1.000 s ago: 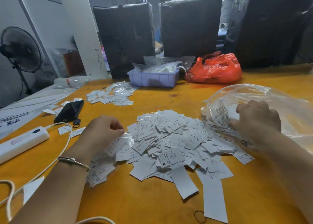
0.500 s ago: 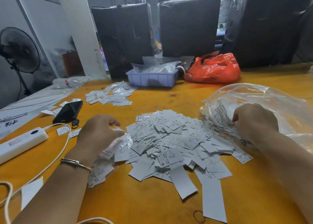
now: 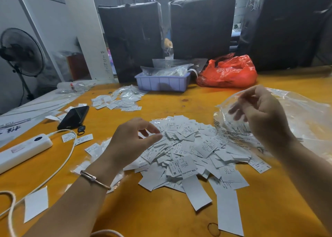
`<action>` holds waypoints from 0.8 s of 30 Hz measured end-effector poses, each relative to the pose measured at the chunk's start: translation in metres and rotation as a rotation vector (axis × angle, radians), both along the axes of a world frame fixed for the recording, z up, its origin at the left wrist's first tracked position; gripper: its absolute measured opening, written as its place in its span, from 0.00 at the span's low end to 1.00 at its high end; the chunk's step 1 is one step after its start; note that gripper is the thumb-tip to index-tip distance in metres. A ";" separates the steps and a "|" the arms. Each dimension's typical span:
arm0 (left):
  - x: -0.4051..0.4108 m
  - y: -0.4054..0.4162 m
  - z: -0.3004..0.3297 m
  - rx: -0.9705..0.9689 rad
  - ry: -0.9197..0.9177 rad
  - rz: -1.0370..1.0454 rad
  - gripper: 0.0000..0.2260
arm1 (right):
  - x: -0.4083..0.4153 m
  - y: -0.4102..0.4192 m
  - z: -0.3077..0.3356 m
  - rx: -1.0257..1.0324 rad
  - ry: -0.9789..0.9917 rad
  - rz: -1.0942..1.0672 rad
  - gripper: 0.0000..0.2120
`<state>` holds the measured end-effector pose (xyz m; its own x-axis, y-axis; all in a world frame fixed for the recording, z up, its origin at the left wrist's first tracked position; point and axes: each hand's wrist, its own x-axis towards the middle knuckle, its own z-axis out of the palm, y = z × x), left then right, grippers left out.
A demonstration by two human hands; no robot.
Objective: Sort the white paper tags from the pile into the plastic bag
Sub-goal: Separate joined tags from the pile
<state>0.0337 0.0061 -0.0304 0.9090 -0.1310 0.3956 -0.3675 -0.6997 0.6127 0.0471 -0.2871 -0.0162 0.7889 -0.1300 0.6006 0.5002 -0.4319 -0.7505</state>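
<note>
Hands have both lifted off the table since the earlier frames. The left hand, in the lower middle of the frame, was pressing on a small clear packet at the left edge of the pile; now it hovers above that edge with fingers loosely curved and the thumb near the forefinger, and it holds nothing that I can see. The right hand, at the right of the frame, was low at the mouth of the plastic bag with fingers curled; now it is raised in front of the bag, fingers relaxed and a little blurred, and I cannot tell if it pinches the thin film.

The pile of white paper tags lies in the middle of the frame between the two hands, on the orange table, as before. The bag lies just right of the pile, with some tags inside.

In the left of the frame are a black phone and a white power strip. In the upper middle stand a lilac tray and a red bag, unchanged.
</note>
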 end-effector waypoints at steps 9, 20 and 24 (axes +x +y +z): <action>-0.010 -0.025 0.001 -0.272 0.428 -0.418 0.21 | -0.028 0.065 -0.015 0.358 0.388 0.706 0.02; -0.014 -0.021 0.007 -0.338 0.332 -0.428 0.10 | -0.036 0.062 -0.008 0.226 0.436 0.614 0.19; -0.015 -0.022 0.007 -0.323 0.326 -0.397 0.09 | -0.038 0.063 -0.007 0.238 0.366 0.554 0.12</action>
<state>0.0184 -0.0163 -0.0230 0.8962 -0.4049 0.1813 -0.3201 -0.3074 0.8961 0.0095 -0.2244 -0.0230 0.9228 0.2549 0.2888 0.2961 0.0101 -0.9551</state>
